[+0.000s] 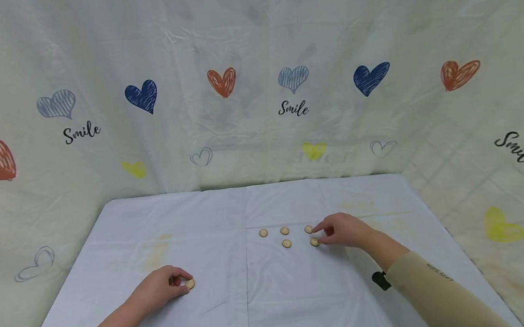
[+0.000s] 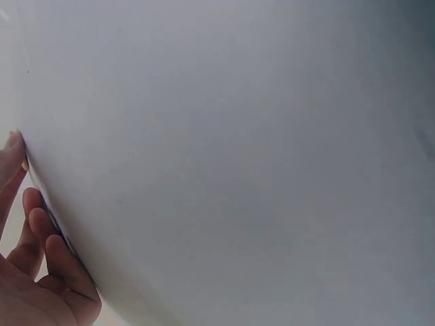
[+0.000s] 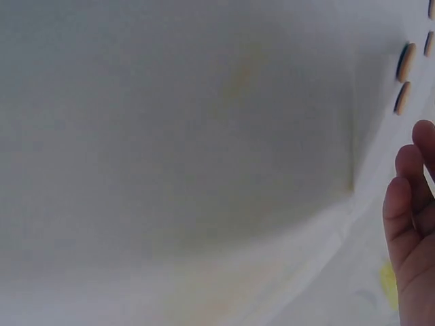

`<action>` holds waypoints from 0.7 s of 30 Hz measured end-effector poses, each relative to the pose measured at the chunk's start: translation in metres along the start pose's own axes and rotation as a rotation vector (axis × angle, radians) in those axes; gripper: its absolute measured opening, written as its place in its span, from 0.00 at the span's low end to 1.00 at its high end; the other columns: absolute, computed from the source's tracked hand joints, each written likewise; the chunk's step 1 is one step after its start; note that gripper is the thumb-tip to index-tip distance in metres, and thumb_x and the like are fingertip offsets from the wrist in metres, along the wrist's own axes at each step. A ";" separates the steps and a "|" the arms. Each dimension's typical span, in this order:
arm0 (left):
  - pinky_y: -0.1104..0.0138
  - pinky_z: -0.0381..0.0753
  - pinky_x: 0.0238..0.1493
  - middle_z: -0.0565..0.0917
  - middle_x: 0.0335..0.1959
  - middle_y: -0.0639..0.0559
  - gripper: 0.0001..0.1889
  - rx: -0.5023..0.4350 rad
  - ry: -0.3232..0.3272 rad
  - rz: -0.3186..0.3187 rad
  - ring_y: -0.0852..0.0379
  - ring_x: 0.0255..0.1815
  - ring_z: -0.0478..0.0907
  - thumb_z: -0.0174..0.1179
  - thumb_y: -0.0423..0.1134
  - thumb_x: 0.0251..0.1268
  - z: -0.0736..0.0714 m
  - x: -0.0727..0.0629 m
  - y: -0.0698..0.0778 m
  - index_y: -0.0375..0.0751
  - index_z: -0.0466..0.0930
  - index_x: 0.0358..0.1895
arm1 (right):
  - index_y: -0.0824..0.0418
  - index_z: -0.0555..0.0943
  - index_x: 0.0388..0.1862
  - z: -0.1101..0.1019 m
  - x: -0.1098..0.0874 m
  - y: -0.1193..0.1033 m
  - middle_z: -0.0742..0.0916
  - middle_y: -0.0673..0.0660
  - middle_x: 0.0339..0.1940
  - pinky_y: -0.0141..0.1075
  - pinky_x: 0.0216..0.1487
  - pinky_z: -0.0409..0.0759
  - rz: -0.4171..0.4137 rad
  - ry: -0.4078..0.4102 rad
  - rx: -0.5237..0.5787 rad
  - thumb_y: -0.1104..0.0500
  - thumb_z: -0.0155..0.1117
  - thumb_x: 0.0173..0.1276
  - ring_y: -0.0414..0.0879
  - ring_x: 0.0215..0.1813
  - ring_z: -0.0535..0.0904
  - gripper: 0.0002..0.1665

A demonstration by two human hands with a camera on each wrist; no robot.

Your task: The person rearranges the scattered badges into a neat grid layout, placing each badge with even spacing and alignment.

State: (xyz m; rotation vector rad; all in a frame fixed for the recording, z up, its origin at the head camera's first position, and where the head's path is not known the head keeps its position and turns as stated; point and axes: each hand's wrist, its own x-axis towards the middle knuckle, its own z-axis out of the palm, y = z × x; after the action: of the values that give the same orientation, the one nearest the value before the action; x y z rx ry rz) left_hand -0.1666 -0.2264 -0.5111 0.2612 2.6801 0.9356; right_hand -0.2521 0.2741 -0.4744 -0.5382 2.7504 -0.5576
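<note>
Near the left front of the table, my left hand (image 1: 160, 288) pinches a small round wooden disc (image 1: 190, 283) between thumb and fingertips, low over the cloth. The left wrist view shows its other fingers (image 2: 64, 265) curled beside the cloth; the disc is mostly hidden there. My right hand (image 1: 342, 230) reaches in from the right, index finger and thumb apart. Its index tip is at the rear right disc (image 1: 309, 229), its thumb tip at the front right disc (image 1: 314, 242). I cannot tell whether they touch. In the right wrist view, two discs (image 3: 406, 62) lie beyond the fingers (image 3: 399, 204).
Left of my right hand lie more matching discs: two in the back row (image 1: 263, 233) (image 1: 284, 230) and one in the front row (image 1: 286, 244). A creased white cloth (image 1: 210, 324) covers the table. Behind it hangs a curtain (image 1: 259, 132) printed with hearts.
</note>
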 end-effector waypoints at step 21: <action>0.67 0.70 0.34 0.74 0.30 0.61 0.10 0.103 0.002 0.106 0.65 0.31 0.68 0.71 0.43 0.58 -0.002 0.000 -0.003 0.57 0.87 0.44 | 0.47 0.89 0.48 0.014 0.011 0.009 0.80 0.41 0.25 0.35 0.35 0.72 -0.046 -0.045 -0.053 0.51 0.75 0.61 0.38 0.30 0.73 0.15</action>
State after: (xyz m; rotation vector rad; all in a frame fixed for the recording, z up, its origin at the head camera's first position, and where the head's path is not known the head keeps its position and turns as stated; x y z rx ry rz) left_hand -0.1674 -0.2303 -0.5112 0.4293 2.7428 0.8288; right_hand -0.2598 0.2731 -0.4930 -0.6200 2.7229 -0.4783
